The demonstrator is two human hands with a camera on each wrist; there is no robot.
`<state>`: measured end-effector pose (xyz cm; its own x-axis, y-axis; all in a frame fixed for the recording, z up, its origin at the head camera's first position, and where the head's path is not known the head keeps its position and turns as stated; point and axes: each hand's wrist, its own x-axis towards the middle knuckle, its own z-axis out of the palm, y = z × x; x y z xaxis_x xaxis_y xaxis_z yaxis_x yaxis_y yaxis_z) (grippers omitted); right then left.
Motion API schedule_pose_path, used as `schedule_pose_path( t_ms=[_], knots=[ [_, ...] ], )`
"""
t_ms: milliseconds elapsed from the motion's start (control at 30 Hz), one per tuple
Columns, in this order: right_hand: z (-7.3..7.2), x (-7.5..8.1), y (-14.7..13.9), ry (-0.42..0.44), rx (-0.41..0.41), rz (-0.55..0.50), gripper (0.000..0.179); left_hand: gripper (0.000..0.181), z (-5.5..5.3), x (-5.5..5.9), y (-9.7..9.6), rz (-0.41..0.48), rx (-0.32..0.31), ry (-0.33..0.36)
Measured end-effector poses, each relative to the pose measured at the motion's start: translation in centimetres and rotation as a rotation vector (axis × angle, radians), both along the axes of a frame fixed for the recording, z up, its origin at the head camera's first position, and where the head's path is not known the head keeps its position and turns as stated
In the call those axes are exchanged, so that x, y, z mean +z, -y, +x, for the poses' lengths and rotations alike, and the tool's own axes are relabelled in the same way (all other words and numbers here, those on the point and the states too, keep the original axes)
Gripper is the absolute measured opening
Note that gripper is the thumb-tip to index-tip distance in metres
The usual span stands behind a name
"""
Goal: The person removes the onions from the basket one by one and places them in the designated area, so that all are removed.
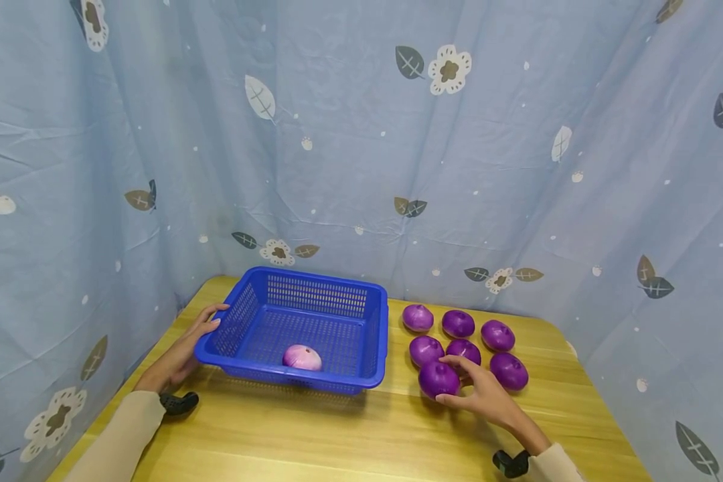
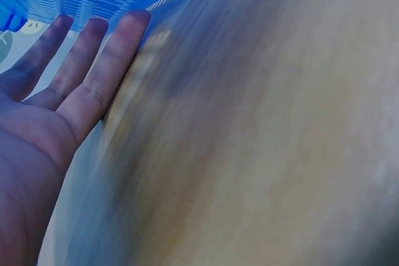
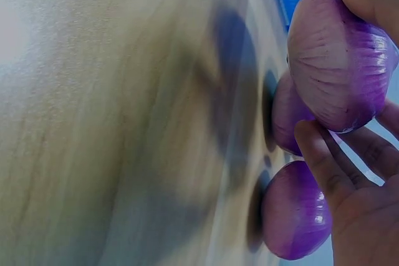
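My right hand (image 1: pixel 480 395) grips a purple onion (image 1: pixel 438 379) between thumb and fingers. In the right wrist view this onion (image 3: pixel 340 60) is held off the wooden table, with two other onions beyond it. Several more purple onions, such as one at the back (image 1: pixel 458 323) and one on the right (image 1: pixel 509 371), lie grouped around that hand. At the left, my left hand (image 1: pixel 187 345) holds the rim of a blue plastic basket (image 1: pixel 217 361). Three of its fingers (image 2: pixel 93 85) reach under the basket's slotted side. One paler pink-purple onion (image 1: pixel 302 357) lies inside, near the front wall.
The wooden table (image 1: pixel 289 435) carries the basket on its left half and the onions on its right. A blue patterned curtain (image 1: pixel 349 134) hangs along the table's back and both sides. A black strap device (image 1: pixel 179 404) sits at the left wrist, another (image 1: pixel 511 463) at the right.
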<state>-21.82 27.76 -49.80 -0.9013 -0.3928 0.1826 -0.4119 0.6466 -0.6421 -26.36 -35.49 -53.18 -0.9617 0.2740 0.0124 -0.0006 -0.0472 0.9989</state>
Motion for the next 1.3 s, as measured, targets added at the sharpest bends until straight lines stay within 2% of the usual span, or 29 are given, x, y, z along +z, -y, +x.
schedule_pose_path(
  t_ms=[333,733,1300],
  knots=[
    [0.0,-0.6,0.1,0.019,0.040,-0.018,0.066,0.044,0.1,0.1,-0.1,-0.005,0.004,0.004],
    [0.0,-1.5,0.2,0.018,0.038,0.001,0.070,0.045,0.2,0.4,-0.4,-0.022,0.004,-0.010],
    [0.1,-2.0,0.4,0.002,0.023,0.034,0.074,0.043,0.3,0.4,-0.4,0.013,-0.017,-0.014]
  ],
)
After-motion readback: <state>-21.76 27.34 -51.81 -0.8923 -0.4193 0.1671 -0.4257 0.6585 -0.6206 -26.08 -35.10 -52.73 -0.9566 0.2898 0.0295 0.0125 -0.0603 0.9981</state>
